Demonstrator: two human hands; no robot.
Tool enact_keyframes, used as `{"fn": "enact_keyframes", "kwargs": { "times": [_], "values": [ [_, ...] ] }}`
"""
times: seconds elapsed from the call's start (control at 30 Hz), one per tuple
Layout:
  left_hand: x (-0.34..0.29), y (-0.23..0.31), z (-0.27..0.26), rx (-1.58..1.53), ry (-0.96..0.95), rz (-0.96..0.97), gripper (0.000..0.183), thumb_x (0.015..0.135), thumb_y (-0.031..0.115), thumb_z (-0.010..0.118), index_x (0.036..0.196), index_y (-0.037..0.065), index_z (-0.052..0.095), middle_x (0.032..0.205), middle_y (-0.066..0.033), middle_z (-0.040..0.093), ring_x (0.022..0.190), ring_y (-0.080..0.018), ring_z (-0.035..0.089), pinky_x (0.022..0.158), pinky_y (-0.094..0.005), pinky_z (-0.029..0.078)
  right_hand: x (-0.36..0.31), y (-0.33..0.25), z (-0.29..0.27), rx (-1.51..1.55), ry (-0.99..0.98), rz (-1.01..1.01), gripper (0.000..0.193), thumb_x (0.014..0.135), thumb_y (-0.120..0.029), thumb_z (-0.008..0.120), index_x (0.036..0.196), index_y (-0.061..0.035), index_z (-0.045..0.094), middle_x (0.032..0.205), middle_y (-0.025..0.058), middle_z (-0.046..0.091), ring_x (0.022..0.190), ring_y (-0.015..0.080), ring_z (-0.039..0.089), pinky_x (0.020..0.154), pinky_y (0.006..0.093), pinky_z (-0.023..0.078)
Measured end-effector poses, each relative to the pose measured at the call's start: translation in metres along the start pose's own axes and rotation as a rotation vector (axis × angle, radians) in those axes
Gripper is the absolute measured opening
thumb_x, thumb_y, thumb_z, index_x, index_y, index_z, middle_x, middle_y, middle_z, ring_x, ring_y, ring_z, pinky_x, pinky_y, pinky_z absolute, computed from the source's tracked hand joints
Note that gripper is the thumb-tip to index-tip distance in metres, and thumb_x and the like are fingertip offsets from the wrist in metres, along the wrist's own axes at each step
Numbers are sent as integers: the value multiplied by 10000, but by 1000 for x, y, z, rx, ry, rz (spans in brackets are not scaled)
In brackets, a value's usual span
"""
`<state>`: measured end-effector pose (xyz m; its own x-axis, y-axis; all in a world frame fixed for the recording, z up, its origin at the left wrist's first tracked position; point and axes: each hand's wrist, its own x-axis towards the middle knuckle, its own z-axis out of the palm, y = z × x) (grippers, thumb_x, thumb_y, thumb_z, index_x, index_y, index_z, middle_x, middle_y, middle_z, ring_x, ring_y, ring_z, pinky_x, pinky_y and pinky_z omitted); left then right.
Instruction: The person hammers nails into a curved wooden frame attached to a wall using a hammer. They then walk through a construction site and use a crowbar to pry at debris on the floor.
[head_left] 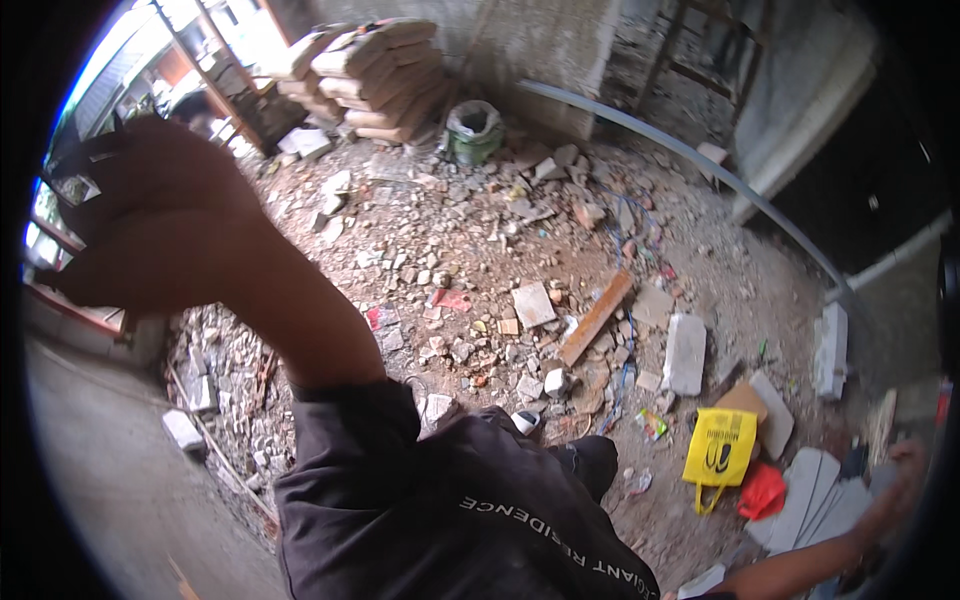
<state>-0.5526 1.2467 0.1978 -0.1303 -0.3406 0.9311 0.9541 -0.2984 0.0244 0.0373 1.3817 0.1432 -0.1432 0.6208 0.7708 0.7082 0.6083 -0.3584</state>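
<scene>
The left hand (160, 215) is raised toward ten o'clock, dark against bright daylight, its bare forearm rising from a dark short sleeve (345, 425). Its thumb stands well apart from the other fingers, with background showing in the gap; shadow hides whether they touch anything. The right hand (908, 458) is low at about four o'clock, near the dark rim of the view, with the arm reaching up from five o'clock. It is blurred; I cannot tell whether its fingers are spread or closed, or what they hold.

Just beside the right hand, on its nine o'clock side, pale flat slabs (808, 480) lie fanned on the floor. The clearest one has its long axis running from one o'clock to seven. Next to them are a red bag (764, 492) and a yellow bag (718, 450), its handles toward six o'clock.

Rubble (400, 260) covers the middle of the floor. A brown plank (597, 318) lies there, also pointing from one o'clock to seven. Stacked sacks (375, 80) stand at eleven o'clock.
</scene>
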Motion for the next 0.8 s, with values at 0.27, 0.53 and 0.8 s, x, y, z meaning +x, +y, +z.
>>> {"fn": "enact_keyframes", "kwargs": {
  "times": [0.27, 0.53, 0.8],
  "values": [
    [-321, -38, -243, 675, -789, -1287, 474, 906, 398, 391, 1002, -29, 573, 941, -231, 570, 902, -348, 544, 778, -428, 416, -279, 261, 223, 300, -409, 1130, 283, 885, -337, 507, 683, -138, 512, 552, -10, 501, 423, 84, 461, 380, 218, 365],
    [-525, 209, -391, 957, -1802, -1896, 546, 798, 445, 533, 924, -78, 620, 940, -288, 606, 952, -375, 597, 766, -427, 455, -427, 200, 261, 504, -1057, 1375, 205, 868, -245, 540, 843, -41, 553, 624, 41, 566, 449, 128, 530, 388, 279, 411],
    [-620, 174, -374, 424, -1366, -1830, 362, 871, 336, 559, 854, -19, 630, 687, -75, 620, 633, -169, 543, 602, -331, 436, -461, 256, 209, 0, -852, 1345, 255, 804, -215, 578, 707, 19, 595, 540, 78, 569, 458, 165, 567, 430, 307, 441]
  ]
}}
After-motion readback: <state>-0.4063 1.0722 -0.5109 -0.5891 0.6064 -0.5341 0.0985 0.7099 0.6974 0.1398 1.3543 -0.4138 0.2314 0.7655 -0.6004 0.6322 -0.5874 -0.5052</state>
